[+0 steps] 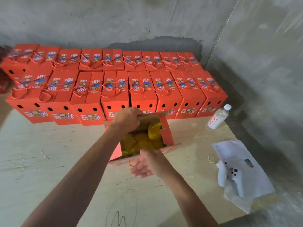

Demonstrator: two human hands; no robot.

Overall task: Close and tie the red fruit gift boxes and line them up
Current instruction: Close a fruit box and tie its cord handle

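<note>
While the right hand (144, 164), low at centre, spreads relaxed fingers under the near cardboard flap, the left hand (127, 118) curls over the far flap of the open red box (167, 133). Netted yellow fruit (142, 141) fills it. Tied boxes (114, 89) line the upper frame.

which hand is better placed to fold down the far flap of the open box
Left. The left hand already grips the far flap of the open box at its top edge. The right hand is at the near side, by the near flap.
</note>
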